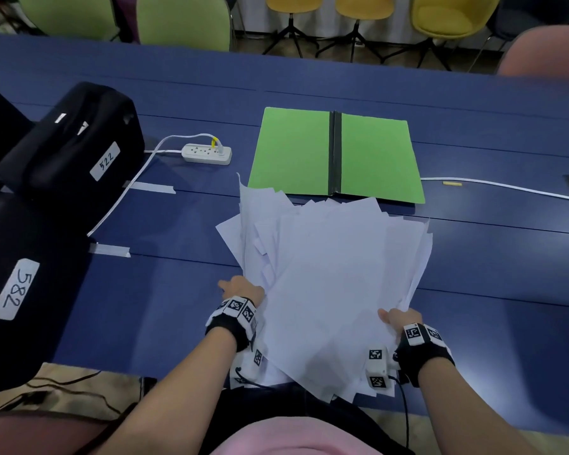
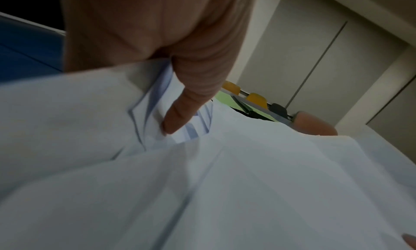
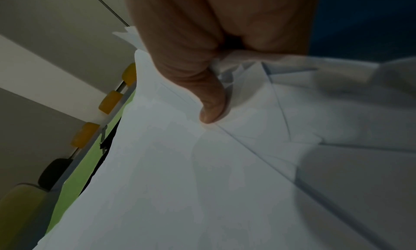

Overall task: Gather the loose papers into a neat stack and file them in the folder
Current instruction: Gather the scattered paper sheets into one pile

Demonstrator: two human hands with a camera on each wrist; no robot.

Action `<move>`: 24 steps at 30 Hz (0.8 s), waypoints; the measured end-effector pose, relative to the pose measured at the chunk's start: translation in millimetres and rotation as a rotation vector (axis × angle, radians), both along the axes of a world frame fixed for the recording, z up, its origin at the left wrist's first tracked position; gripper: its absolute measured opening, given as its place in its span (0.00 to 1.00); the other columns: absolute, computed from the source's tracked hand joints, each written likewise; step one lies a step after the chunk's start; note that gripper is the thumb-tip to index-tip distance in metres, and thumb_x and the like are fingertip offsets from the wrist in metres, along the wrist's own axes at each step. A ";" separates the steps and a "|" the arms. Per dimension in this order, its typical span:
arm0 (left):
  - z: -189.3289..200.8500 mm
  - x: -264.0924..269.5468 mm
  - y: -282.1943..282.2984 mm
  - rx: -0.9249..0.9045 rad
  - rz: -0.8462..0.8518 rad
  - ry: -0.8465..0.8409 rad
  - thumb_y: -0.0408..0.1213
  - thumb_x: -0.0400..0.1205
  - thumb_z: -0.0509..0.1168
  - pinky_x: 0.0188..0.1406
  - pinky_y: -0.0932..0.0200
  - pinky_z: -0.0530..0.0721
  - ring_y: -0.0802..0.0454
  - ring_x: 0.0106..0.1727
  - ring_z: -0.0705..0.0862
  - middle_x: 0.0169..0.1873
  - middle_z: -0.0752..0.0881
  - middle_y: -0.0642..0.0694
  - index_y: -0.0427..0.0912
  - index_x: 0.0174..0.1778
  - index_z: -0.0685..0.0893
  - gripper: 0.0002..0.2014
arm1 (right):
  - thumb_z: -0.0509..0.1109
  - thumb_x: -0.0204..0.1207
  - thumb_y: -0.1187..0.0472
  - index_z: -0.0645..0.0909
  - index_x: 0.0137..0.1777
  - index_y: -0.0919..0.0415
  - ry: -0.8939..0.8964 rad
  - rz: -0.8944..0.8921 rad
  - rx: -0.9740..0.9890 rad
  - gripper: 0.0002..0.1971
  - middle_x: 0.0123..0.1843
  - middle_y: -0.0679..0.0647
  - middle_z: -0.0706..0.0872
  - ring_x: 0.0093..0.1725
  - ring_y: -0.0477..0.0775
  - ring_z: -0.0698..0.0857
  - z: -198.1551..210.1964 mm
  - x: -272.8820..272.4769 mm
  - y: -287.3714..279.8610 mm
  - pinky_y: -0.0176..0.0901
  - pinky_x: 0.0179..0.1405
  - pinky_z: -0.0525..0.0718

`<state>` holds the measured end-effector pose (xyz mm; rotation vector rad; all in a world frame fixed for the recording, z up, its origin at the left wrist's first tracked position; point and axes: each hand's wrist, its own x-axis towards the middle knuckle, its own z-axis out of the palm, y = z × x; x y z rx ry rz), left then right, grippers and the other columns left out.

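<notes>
from the head, the left hand [image 1: 243,289] and the right hand [image 1: 399,318] each hold a side of the messy papers [image 1: 329,277] over the blue table [image 1: 473,251], and the open green folder [image 1: 293,152] lies flat just behind them. from the left wrist, the thumb [image 2: 180,115] pinches the sheets. from the right wrist, the thumb [image 3: 209,100] pinches them too.

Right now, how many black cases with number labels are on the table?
2. The case labelled 522 sits at the far left beside the power strip; the case labelled 582 lies nearer, at the left edge. More may lie out of frame.
</notes>
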<state>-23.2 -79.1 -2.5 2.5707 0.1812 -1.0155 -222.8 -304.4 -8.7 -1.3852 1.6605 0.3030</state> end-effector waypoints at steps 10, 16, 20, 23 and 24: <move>12.3 13.4 23.8 -0.277 0.266 0.207 0.38 0.77 0.69 0.49 0.55 0.76 0.41 0.49 0.83 0.51 0.81 0.40 0.34 0.65 0.73 0.22 | 0.69 0.77 0.65 0.76 0.63 0.77 0.033 0.047 0.000 0.19 0.48 0.61 0.77 0.45 0.60 0.77 10.4 3.2 6.8 0.45 0.40 0.75; 17.7 21.9 28.6 -0.378 0.276 0.466 0.48 0.74 0.73 0.73 0.48 0.70 0.41 0.74 0.72 0.68 0.72 0.47 0.44 0.70 0.75 0.30 | 0.68 0.77 0.65 0.75 0.65 0.77 0.036 0.057 0.001 0.20 0.52 0.64 0.79 0.46 0.59 0.76 14.8 4.1 7.4 0.45 0.42 0.72; 16.8 26.3 20.8 -0.343 0.277 0.529 0.55 0.63 0.80 0.73 0.41 0.73 0.37 0.71 0.76 0.73 0.74 0.37 0.43 0.75 0.72 0.45 | 0.68 0.78 0.66 0.75 0.65 0.77 0.036 0.052 0.001 0.19 0.53 0.64 0.79 0.46 0.59 0.75 14.1 4.3 7.2 0.43 0.35 0.73; 35.8 21.9 18.8 -0.252 0.217 0.311 0.49 0.84 0.62 0.76 0.50 0.70 0.39 0.77 0.71 0.77 0.70 0.37 0.34 0.78 0.66 0.31 | 0.68 0.78 0.64 0.74 0.66 0.77 0.029 0.041 0.000 0.20 0.52 0.63 0.76 0.47 0.59 0.75 12.1 4.6 7.0 0.44 0.38 0.73; 35.4 22.8 20.1 -0.248 0.205 0.204 0.45 0.83 0.64 0.74 0.52 0.72 0.40 0.75 0.73 0.74 0.74 0.37 0.32 0.75 0.70 0.28 | 0.68 0.78 0.65 0.74 0.66 0.77 0.022 0.034 -0.007 0.20 0.52 0.63 0.76 0.47 0.59 0.75 11.5 4.4 6.7 0.45 0.42 0.73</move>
